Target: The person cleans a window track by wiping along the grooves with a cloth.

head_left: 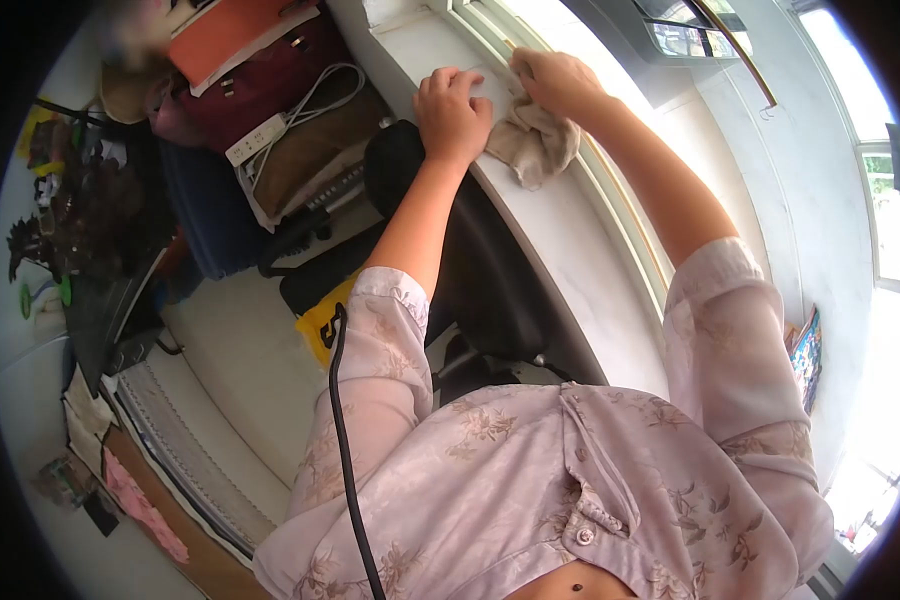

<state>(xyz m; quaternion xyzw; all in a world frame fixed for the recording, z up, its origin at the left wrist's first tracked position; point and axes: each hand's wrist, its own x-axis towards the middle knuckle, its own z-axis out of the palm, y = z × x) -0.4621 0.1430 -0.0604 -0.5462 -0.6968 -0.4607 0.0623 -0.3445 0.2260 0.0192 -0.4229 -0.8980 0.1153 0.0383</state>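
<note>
My left hand (453, 118) rests on the pale window sill (560, 235), fingers bent and thumb apart, with nothing seen in it. Just to the right, at the window track (610, 195), my right hand (562, 85) is closed with its fingers bunched together. A crumpled beige cloth (535, 148) comes out from under that hand and drapes over the sill. The fingertips and the gripped part of the cloth are hidden from this angle.
Below the sill stands a black padded chair (480, 250). Left of it are a white power strip (256, 140) with a coiled cable, a maroon bag (260, 85) and an orange folder (232, 42). A black cable (344, 450) runs down my front.
</note>
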